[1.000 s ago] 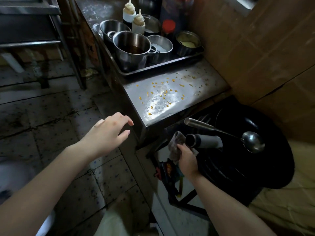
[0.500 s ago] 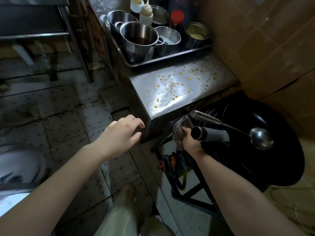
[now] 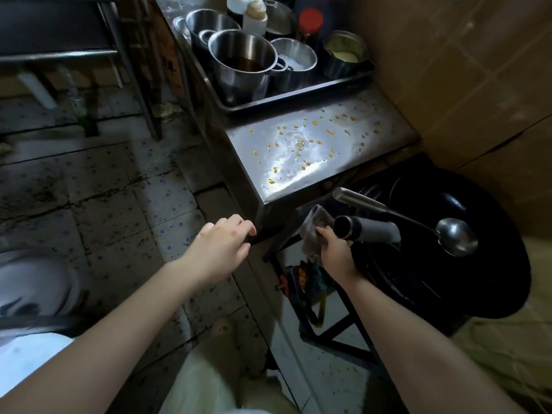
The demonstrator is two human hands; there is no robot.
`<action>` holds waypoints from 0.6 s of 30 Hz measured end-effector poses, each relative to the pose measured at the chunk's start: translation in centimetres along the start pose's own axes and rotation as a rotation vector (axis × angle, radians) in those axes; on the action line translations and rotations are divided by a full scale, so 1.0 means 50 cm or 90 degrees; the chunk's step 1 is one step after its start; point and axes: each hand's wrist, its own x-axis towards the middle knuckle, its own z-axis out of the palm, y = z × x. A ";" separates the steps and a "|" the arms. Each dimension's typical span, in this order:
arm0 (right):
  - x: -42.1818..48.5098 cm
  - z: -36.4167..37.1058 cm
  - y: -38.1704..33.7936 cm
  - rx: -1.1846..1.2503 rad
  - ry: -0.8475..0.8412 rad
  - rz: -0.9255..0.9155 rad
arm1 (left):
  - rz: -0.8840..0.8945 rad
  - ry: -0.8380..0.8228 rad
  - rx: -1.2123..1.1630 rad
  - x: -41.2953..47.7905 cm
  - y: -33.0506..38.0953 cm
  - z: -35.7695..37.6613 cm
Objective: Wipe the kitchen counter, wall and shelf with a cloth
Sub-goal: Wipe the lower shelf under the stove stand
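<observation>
The steel counter [image 3: 352,150] carries several small yellow-orange drops across its bare front part. My right hand [image 3: 336,253] grips a crumpled grey cloth [image 3: 313,231] just below the counter's front corner, beside the grey wok handle [image 3: 366,231]. My left hand [image 3: 222,249] hovers over the floor left of that corner, fingers apart and holding nothing. The brown tiled wall [image 3: 466,70] rises to the right of the counter.
A steel tray [image 3: 298,95] at the counter's back holds several metal pots, squeeze bottles and a red-capped jar. A black wok [image 3: 448,273] with a steel ladle [image 3: 455,236] sits on a dark frame stand at right. The tiled floor [image 3: 98,189] is stained.
My right hand has lifted the cloth upward toward the counter's front corner. My left hand has drifted right, closer to that corner.
</observation>
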 end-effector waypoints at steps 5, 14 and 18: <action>-0.072 0.004 0.033 0.063 0.020 -0.082 | 0.034 -0.026 0.029 -0.017 0.044 0.062; -0.186 -0.008 0.172 -0.010 -0.052 0.013 | 0.061 -0.047 0.019 -0.079 0.117 0.117; -0.241 -0.014 0.228 0.078 -0.042 0.045 | 0.075 -0.056 0.029 -0.106 0.155 0.136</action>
